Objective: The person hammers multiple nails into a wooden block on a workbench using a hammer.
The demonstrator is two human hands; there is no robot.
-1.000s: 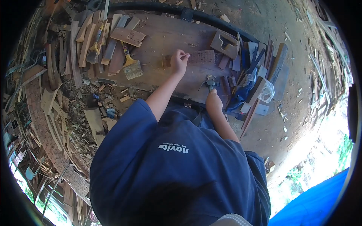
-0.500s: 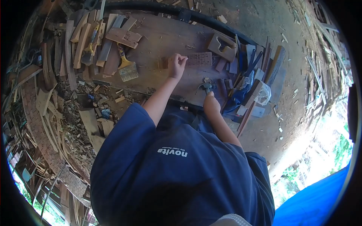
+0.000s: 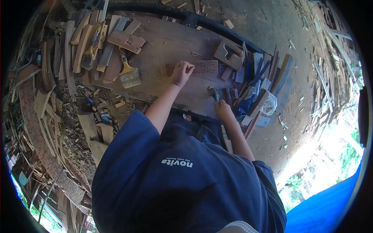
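Observation:
My left hand (image 3: 182,73) is over the left part of a reddish-brown wooden block (image 3: 206,67) with rows of small marks or holes. Its thumb and fingertips are pinched together; anything between them is too small to make out. My right hand (image 3: 224,111) is wrapped around the handle of a hammer (image 3: 213,92), close to the bench's near edge. The hammer's head points away from me, to the right of and below my left hand, apart from the block.
A wooden hand plane (image 3: 229,55) lies beyond the block on the right. Wood strips, a clear plastic bag (image 3: 269,103) and dark-handled tools (image 3: 261,72) crowd the right side. On the left lie a wide paintbrush (image 3: 129,75), another brush (image 3: 90,58) and stacked wood pieces (image 3: 82,48).
My right hand and the hammer have shifted slightly right and toward me, and the hammer's head now shows more clearly. My left hand stays pinched over the block.

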